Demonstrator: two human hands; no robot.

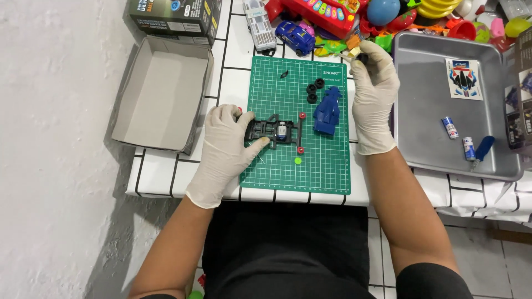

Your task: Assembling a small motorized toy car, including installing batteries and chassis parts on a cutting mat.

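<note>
Tabletop (233,72) covered in white cloth with a black grid of lines, hanging in loose folds at the right edge. White rough plaster wall (55,138) fills the left side, running down beside the tabletop. Floor (499,260) at lower right: pale tiles with dark grout, a dark strip along the cloth's hem. Light even and soft, from above; a grey shadow falls on the wall below the tabletop's left corner. Far edge of the tabletop crowded with bright plastic toys (332,14). A grey metal tray (426,105) sits on the right, an open cardboard box (160,94) on the left, overhanging the edge.
</note>
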